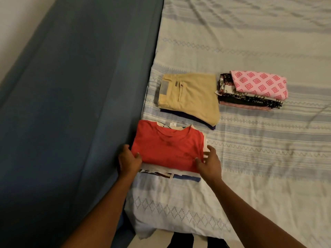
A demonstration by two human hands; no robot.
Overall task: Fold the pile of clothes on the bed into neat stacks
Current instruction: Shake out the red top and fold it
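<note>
While both reach in at the lower centre of the frame, the left hand (129, 159) pinches the red shirt (168, 149) at its lower left corner, thumb on top, and the right hand (209, 161) grips its lower right corner. The shirt tops a stack on the bed (250, 140). Tan trousers (193, 97) lie just above it, and a pink cloth (259, 83) at centre right.

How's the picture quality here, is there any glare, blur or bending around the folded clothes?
Head view: dim, warm light, no glare; head view is soft throughout, so the label above the red shirt is unreadable and how the left hand and right hand grip is unclear; the wide lens seems to bow the bedsheet edge.
</note>
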